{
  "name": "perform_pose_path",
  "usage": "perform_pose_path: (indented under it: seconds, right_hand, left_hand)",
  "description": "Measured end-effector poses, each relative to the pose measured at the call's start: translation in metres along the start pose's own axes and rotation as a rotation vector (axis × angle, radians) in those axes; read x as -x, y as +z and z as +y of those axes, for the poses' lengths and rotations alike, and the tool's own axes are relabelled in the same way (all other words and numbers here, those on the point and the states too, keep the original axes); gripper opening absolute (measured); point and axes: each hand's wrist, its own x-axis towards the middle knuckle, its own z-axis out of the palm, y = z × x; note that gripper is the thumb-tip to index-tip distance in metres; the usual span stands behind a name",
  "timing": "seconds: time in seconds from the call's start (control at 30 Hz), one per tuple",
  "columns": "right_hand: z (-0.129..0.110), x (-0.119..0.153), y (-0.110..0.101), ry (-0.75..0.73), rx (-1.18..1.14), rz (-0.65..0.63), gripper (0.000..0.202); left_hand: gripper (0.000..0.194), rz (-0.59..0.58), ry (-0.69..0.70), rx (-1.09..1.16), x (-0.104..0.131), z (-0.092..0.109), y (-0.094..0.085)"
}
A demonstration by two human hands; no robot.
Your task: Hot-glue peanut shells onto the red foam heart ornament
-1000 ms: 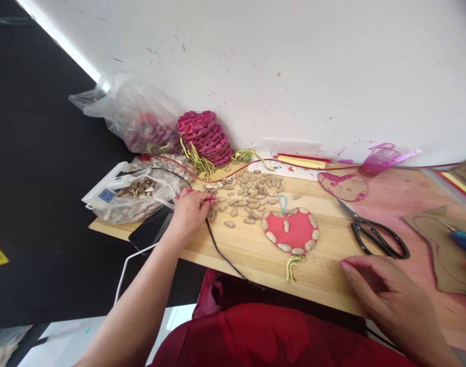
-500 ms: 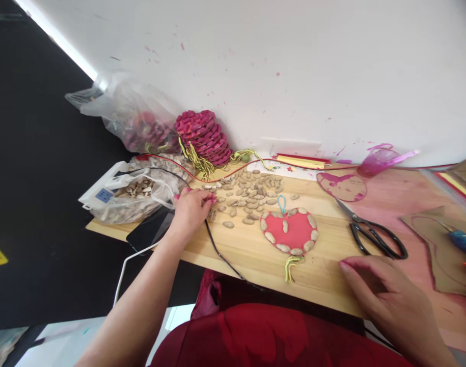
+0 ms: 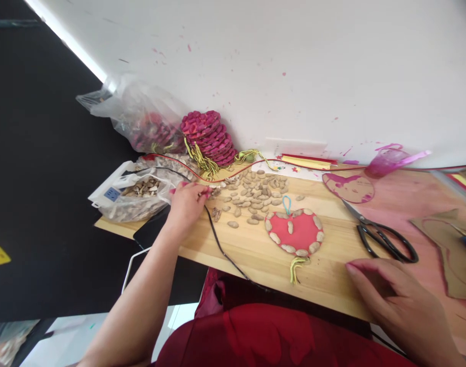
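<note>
My left hand (image 3: 187, 205) is closed, fingertips pinched together at the left end of the scattered peanuts (image 3: 257, 193). Whatever is between them is hidden. Beside it lie broken shells (image 3: 216, 214) and a black cable (image 3: 221, 250). A red heart-shaped piece (image 3: 296, 234) lies flat in the middle of the table. Peanuts line its edge and one more sits inside; it has a blue loop on top and a yellow-green tassel below. My right hand (image 3: 399, 295) rests at the front edge with thumb and forefinger tips together, nothing visible in them. It is nearest the black-handled scissors (image 3: 385, 239).
Left of the peanuts stands a plastic bag of shells (image 3: 141, 204) with a white power strip (image 3: 112, 191). Behind is a stack of magenta pieces (image 3: 210, 137). A pink cup (image 3: 385, 162) and cut cardboard (image 3: 446, 250) are on the right. A red cord (image 3: 312, 167) runs along the wall.
My left hand has drawn back slightly to the left, uncovering broken shells near its fingertips. My right hand stays in place. The whole view has shifted a little.
</note>
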Motion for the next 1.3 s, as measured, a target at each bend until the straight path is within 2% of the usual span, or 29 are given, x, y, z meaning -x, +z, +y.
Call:
perform_pose_path:
  seconds: [0.17, 0.53, 0.67, 0.8, 0.97, 1.07, 1.17, 1.3]
  right_hand:
    - [0.000, 0.001, -0.001, 0.081, 0.002, -0.059, 0.025]
    - [-0.005, -0.001, -0.002, 0.101, -0.028, -0.055, 0.027]
    - [-0.004, 0.000, -0.003, 0.080, -0.020, -0.056, 0.026]
    - [-0.002, 0.000, -0.002, 0.059, -0.023, -0.050, 0.024]
    - [-0.004, 0.000, 0.000, 0.104, -0.023, -0.040, 0.025]
    - [-0.003, 0.000, 0.000, 0.099, -0.011, -0.038, 0.025]
    - [-0.002, 0.000, 0.000, 0.056, 0.000, -0.039, 0.023]
    - [-0.002, 0.000, -0.001, 0.026, 0.002, -0.024, 0.023]
  left_hand:
    - [0.019, -0.051, 0.026, -0.032, 0.006, 0.005, 0.003]
    - [0.016, -0.078, 0.054, 0.082, 0.007, 0.015, 0.008]
    - [0.026, -0.045, 0.086, 0.179, 0.004, 0.016, 0.007]
    - [0.028, 0.015, 0.005, 0.036, -0.002, 0.008, 0.001]
    - [0.024, -0.062, 0.058, -0.028, -0.006, 0.008, 0.005]
    - [0.023, -0.060, 0.058, -0.033, -0.007, 0.013, 0.010]
    - [0.022, -0.027, 0.062, 0.009, -0.006, 0.015, 0.010]
    - [0.022, -0.071, 0.030, 0.094, -0.006, 0.015, 0.008]
